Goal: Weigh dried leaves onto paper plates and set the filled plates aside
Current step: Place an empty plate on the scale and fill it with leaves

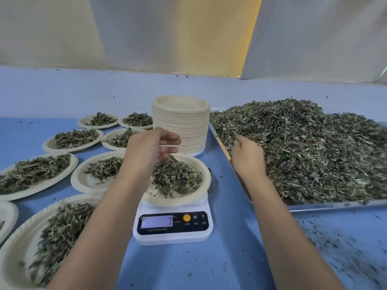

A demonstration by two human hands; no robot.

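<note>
Several filled plates [47, 145] sit left of frame. The plate [201, 190] on the scale [173, 234] is mid-fill. My left hand [146, 151] is loose-fingered above it. My right hand [248, 160] is dug into the leaf pile [314, 153] at right, grip unclear. Plenty left.

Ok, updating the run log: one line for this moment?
weighing; left hand over plate on scale; right hand on leaf pile in tray; filled plates left
</note>
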